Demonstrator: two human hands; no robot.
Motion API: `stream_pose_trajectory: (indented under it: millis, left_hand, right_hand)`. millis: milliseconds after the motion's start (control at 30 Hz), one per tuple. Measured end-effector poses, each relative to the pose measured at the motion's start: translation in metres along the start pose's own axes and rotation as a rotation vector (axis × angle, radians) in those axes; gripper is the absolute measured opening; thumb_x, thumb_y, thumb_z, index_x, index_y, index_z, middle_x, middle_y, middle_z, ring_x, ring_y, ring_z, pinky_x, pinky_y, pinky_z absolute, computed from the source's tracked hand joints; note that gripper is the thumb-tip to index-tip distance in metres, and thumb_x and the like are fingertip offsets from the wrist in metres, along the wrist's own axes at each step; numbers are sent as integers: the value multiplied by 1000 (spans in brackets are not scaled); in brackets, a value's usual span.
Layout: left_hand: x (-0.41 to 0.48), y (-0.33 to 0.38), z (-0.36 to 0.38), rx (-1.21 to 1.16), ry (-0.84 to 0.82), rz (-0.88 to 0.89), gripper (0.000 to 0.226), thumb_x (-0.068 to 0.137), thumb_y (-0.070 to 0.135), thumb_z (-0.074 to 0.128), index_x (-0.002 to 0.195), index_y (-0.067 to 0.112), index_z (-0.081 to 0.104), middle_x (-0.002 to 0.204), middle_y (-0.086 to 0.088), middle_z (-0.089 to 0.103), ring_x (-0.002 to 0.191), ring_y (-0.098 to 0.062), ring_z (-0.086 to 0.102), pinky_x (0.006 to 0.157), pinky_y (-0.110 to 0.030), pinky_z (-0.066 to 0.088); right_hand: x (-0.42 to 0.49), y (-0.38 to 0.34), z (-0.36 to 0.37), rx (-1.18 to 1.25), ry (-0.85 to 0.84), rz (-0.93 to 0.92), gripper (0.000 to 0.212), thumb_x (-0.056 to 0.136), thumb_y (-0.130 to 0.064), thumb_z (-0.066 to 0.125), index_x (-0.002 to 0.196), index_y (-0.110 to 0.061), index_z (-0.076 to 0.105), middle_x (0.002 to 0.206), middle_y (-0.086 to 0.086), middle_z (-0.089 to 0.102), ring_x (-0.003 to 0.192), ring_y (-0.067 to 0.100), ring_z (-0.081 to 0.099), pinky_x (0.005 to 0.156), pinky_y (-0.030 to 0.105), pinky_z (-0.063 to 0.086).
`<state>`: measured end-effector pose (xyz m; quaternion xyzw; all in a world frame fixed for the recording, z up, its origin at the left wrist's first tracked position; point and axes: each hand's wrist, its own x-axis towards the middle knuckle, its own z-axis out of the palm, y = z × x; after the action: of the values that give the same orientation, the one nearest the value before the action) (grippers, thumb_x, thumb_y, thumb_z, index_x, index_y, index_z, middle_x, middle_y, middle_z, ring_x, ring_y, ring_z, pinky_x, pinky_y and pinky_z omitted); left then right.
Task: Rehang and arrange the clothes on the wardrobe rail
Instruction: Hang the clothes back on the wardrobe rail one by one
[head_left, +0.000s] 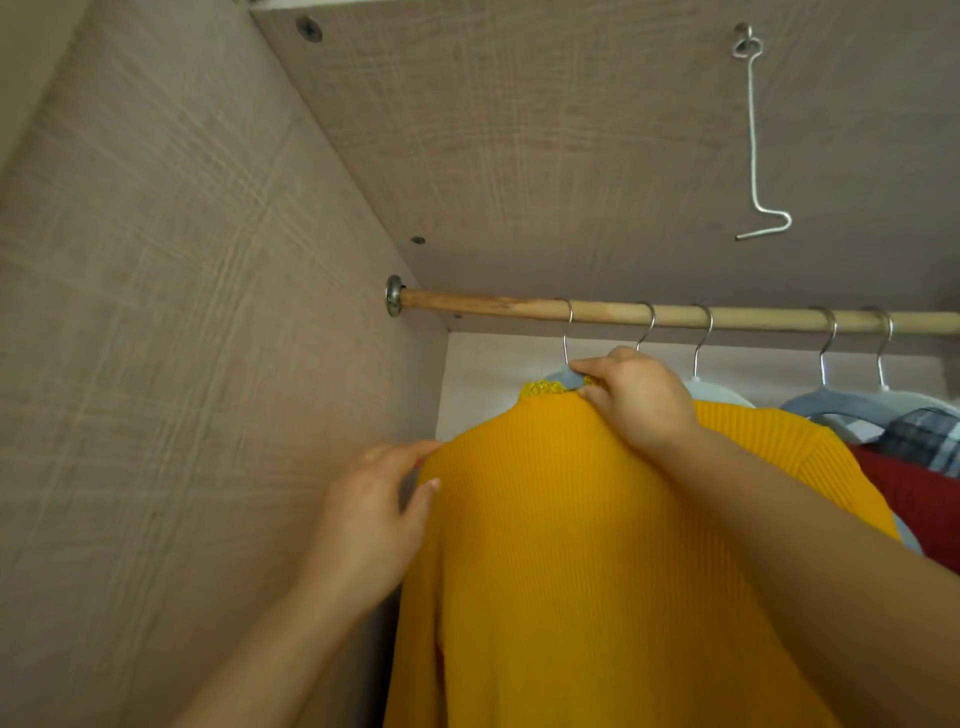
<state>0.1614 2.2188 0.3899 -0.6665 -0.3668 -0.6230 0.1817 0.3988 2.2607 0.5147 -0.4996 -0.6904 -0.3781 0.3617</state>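
Here, a hung yellow sweater (597, 545) is pinched by the right hand (639, 400), touched by the flat-fingered left hand (369, 519); straightening seems needed.

The rail (675, 314) reads as bare pale wood, matt, scuffed rough near its left end, where a shiny metal socket (394, 295) caps it. Looped over it are thin, bright metal hooks (568, 332). Below it is the sweater (571, 545), ribbed yellow knit, soft and matt (lacy trim at the collar). Its grey hanger (563, 378) looks flocked, possibly plain plastic. Above the rail, the panel (519, 156) is matt wood-grain laminate, with a dull wire hook (753, 156).
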Motion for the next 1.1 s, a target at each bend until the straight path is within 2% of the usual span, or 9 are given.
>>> stream_pose_trajectory:
  millis: [200, 267, 400, 500, 600, 700, 800, 967, 1100]
  left_hand:
    - [-5, -1, 3, -14, -30, -28, 48, 75, 36, 46, 118, 19, 61, 110, -2, 64, 100, -18, 57, 80, -22, 35]
    - [-9, 0, 2, -39, -50, -40, 49, 75, 36, 45, 118, 19, 61, 111, 0, 63, 99, -12, 55, 80, -18, 34]
    - [-24, 2, 5, -71, -108, -72, 49, 76, 35, 45, 118, 17, 61, 110, -3, 62, 102, -17, 56, 74, -10, 29]
    - [-43, 5, 9, -45, -158, -92, 48, 77, 34, 46, 118, 14, 61, 110, -7, 63, 103, -23, 57, 78, -13, 31]
    - [-66, 7, 12, -50, -211, -115, 47, 78, 35, 48, 116, 13, 63, 108, -11, 64, 100, -28, 59, 83, -28, 41]
    - [-90, 11, 10, -48, -264, -130, 60, 76, 49, 36, 116, 14, 63, 107, -12, 64, 98, -31, 61, 84, -40, 50]
    - [-113, 18, -1, -25, -324, -146, 62, 75, 50, 33, 119, 16, 61, 113, -11, 63, 104, -30, 58, 87, -42, 49]
    - [-158, 43, -44, 10, -364, -216, 47, 81, 33, 46, 124, 16, 57, 119, -9, 61, 110, -28, 55, 91, -36, 44]
    - [-198, 77, -87, 39, -339, -259, 39, 88, 18, 57, 127, 15, 54, 123, -9, 58, 113, -27, 53, 93, -31, 40]
  right_hand:
    - [-9, -1, 3, -25, 3, -2, 46, 93, -29, 51, 138, -24, 43, 131, 7, 50, 117, 26, 48, 91, 33, 39]
    - [-19, -2, 6, -62, 9, 1, 50, 93, -30, 51, 141, -21, 38, 139, 8, 44, 124, 27, 43, 99, 34, 33]
    - [-58, -11, 17, -137, 61, -34, 59, 93, -36, 50, 145, -22, 29, 154, 9, 21, 142, 27, 17, 114, 39, 7]
    - [-94, -23, 27, -151, -50, -26, 58, 95, -39, 45, 147, -28, 21, 156, 5, 11, 144, 26, 3, 115, 42, 2]
    - [-134, -41, 37, -172, -99, -84, 49, 92, -38, 48, 139, -26, 41, 147, 9, 37, 138, 32, 28, 110, 49, 21]
    - [-173, -60, 38, -162, -110, -70, 47, 82, -42, 45, 121, -23, 61, 126, 8, 60, 118, 32, 54, 93, 51, 43]
    - [-208, -77, 35, -138, -168, -75, 46, 77, -41, 53, 119, -22, 62, 122, 8, 62, 115, 32, 56, 91, 50, 45]
    - [-263, -107, 6, -23, -254, -56, 45, 75, -37, 57, 115, -19, 64, 117, 9, 64, 108, 33, 60, 88, 50, 47]
    - [-308, -134, -33, 114, -269, -38, 45, 84, -31, 63, 127, -18, 56, 131, 11, 54, 123, 32, 48, 103, 50, 34]
